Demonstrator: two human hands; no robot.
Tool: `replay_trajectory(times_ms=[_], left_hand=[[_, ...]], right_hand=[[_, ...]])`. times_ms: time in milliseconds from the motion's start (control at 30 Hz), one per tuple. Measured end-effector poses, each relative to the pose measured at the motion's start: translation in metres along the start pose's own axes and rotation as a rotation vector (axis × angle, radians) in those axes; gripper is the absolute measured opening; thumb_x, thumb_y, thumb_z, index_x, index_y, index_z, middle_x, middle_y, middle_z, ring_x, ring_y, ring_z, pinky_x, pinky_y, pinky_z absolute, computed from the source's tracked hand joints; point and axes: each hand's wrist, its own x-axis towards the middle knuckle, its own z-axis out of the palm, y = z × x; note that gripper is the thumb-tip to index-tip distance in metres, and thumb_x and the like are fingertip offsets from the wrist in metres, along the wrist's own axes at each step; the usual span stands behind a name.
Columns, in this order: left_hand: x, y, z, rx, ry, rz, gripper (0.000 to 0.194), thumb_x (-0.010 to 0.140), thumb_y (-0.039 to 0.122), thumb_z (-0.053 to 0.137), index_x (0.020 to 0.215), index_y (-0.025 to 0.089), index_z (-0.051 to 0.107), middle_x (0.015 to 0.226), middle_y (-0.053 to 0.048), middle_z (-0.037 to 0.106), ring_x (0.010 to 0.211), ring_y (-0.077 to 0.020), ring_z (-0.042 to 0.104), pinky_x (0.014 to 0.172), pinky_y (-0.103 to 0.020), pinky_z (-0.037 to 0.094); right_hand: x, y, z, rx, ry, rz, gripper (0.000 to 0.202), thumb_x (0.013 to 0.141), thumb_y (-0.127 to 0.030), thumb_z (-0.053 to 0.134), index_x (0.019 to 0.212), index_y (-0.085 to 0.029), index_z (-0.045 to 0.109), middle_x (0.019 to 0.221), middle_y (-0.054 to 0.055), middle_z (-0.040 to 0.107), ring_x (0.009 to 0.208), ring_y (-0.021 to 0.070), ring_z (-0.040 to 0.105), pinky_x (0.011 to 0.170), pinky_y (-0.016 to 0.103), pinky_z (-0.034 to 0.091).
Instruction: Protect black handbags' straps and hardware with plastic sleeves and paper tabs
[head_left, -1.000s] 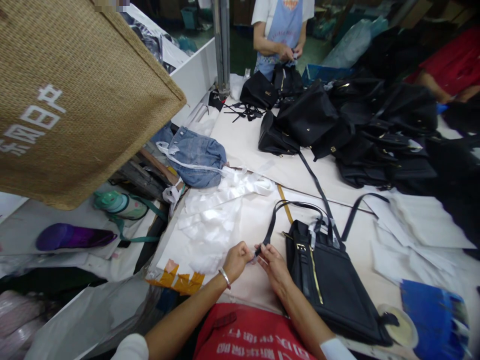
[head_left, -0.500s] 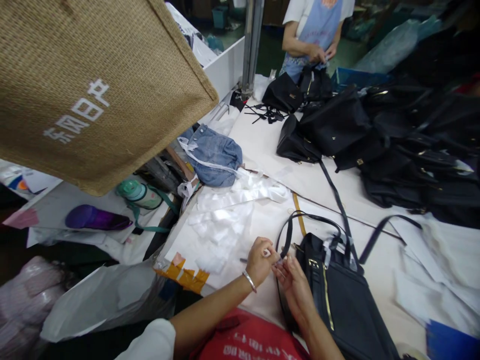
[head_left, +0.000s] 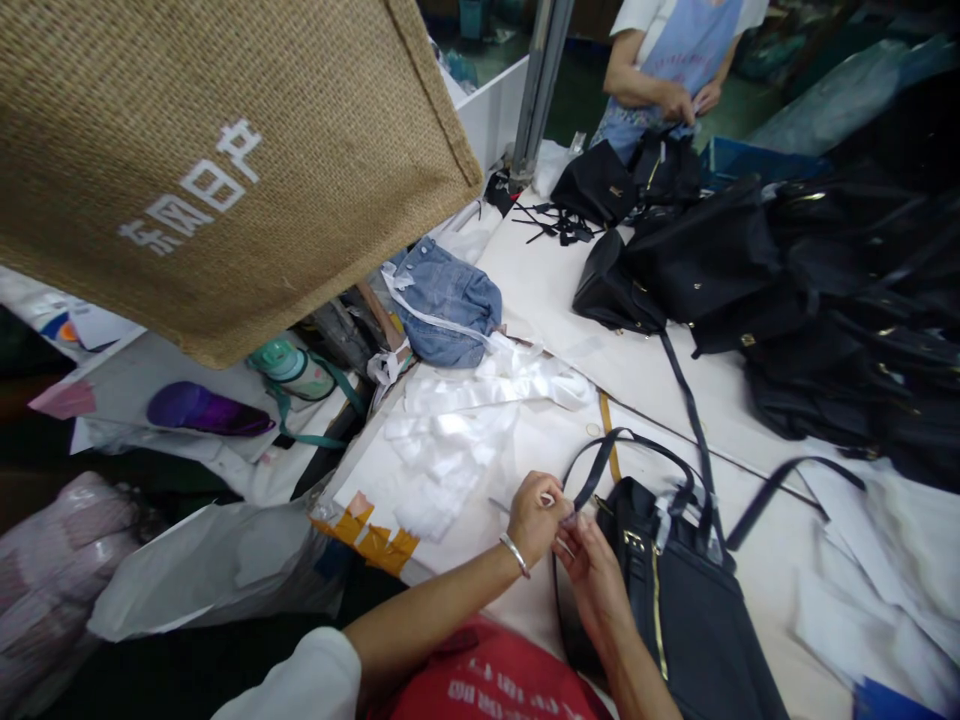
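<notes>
A black bag (head_left: 705,610) with gold zips and a buckle lies on the white table to the right of my hands. Its looped handle (head_left: 600,462) rises beside my fingers. My left hand (head_left: 537,515) is closed in a pinch at the lower end of that loop, with a bracelet on the wrist. Close against it, my right hand (head_left: 596,570) has its fingers bent together at the same spot. Whatever small piece lies between the fingertips is too small to name.
White ribbon-like material (head_left: 450,440) covers the table's left part. A denim bag (head_left: 446,300) sits behind it. Black bags (head_left: 690,265) are heaped at the back right. A hanging burlap bag (head_left: 247,150) fills the upper left. Another person (head_left: 671,75) stands across the table.
The whole view has shifted, so most things appear farther right. My hands remain together at the strap, with only a slight change in finger position.
</notes>
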Motion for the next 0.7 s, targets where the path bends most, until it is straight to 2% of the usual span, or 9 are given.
replay_trajectory(times_ms=[67,133,233,300,367,467,533,600,700], left_hand=[[0.006,-0.001,0.001,0.006,-0.024,-0.001,0.009,0.072,0.013,0.059,0.064,0.016,0.054,0.09,-0.002,0.059,0.081,-0.0128,0.056,0.07,-0.024,0.045],[0.008,-0.004,-0.009,0.012,-0.048,0.004,0.007,0.076,0.016,0.056,0.069,0.016,0.055,0.094,-0.003,0.059,0.085,-0.0134,0.057,0.072,-0.024,0.046],[-0.004,-0.015,-0.041,0.17,0.029,0.026,0.007,0.083,0.021,0.049,0.086,0.019,0.056,0.104,-0.004,0.056,0.095,-0.015,0.055,0.078,-0.027,0.045],[-0.02,-0.029,-0.064,0.425,0.066,0.005,0.012,0.085,0.026,0.049,0.095,0.02,0.052,0.103,-0.004,0.054,0.091,-0.0152,0.055,0.078,-0.029,0.045],[-0.037,-0.043,-0.079,0.688,-0.025,-0.053,0.023,0.082,0.033,0.056,0.1,0.02,0.049,0.1,-0.004,0.053,0.088,-0.0169,0.056,0.078,-0.031,0.044],[-0.05,-0.061,-0.081,0.895,-0.228,-0.184,0.038,0.074,0.033,0.067,0.103,0.018,0.048,0.106,-0.009,0.052,0.095,-0.0233,0.055,0.081,-0.035,0.042],[-0.047,-0.068,-0.078,0.887,-0.284,-0.252,0.031,0.074,0.026,0.065,0.1,0.017,0.05,0.109,-0.011,0.051,0.098,-0.0251,0.055,0.082,-0.037,0.041],[-0.039,-0.073,-0.078,0.812,-0.287,-0.282,0.019,0.077,0.02,0.061,0.093,0.017,0.053,0.108,-0.01,0.053,0.096,-0.0236,0.056,0.082,-0.036,0.041],[-0.028,-0.078,-0.088,0.643,-0.269,-0.341,0.009,0.077,0.023,0.059,0.078,0.017,0.053,0.088,-0.006,0.059,0.082,-0.019,0.06,0.073,-0.03,0.043]], right_hand=[[0.005,-0.004,0.001,-0.085,-0.028,-0.014,0.025,0.077,-0.037,0.067,0.096,-0.022,0.061,0.095,0.001,0.061,0.086,0.0148,0.058,0.075,0.027,0.05],[0.013,-0.005,0.002,-0.21,-0.015,-0.025,0.026,0.075,-0.038,0.069,0.092,-0.02,0.062,0.087,0.0,0.062,0.079,0.0136,0.058,0.07,0.024,0.051],[0.028,-0.007,0.001,-0.321,0.054,-0.054,0.026,0.072,-0.04,0.07,0.083,-0.018,0.061,0.071,-0.002,0.058,0.064,0.0099,0.056,0.058,0.018,0.049],[0.039,-0.007,0.002,-0.319,0.097,-0.065,0.027,0.071,-0.041,0.071,0.079,-0.018,0.06,0.065,-0.004,0.056,0.058,0.0085,0.054,0.052,0.016,0.047],[0.051,-0.007,0.008,-0.26,0.131,-0.031,0.028,0.067,-0.038,0.075,0.075,-0.017,0.058,0.061,-0.003,0.056,0.056,0.0088,0.055,0.05,0.016,0.048],[0.073,-0.007,0.021,-0.144,0.174,0.026,0.028,0.063,-0.031,0.077,0.073,-0.017,0.055,0.062,-0.002,0.058,0.057,0.011,0.059,0.052,0.019,0.052],[0.089,-0.007,0.029,-0.099,0.199,0.02,0.025,0.065,-0.027,0.075,0.073,-0.018,0.053,0.065,-0.002,0.06,0.062,0.012,0.062,0.057,0.021,0.054],[0.1,-0.007,0.033,-0.08,0.233,-0.003,0.022,0.068,-0.024,0.071,0.076,-0.019,0.051,0.069,-0.002,0.061,0.069,0.0121,0.064,0.065,0.022,0.055],[0.092,-0.002,0.029,-0.085,0.287,-0.023,0.023,0.069,-0.023,0.069,0.084,-0.02,0.051,0.075,-0.002,0.063,0.074,0.0125,0.064,0.069,0.023,0.055]])
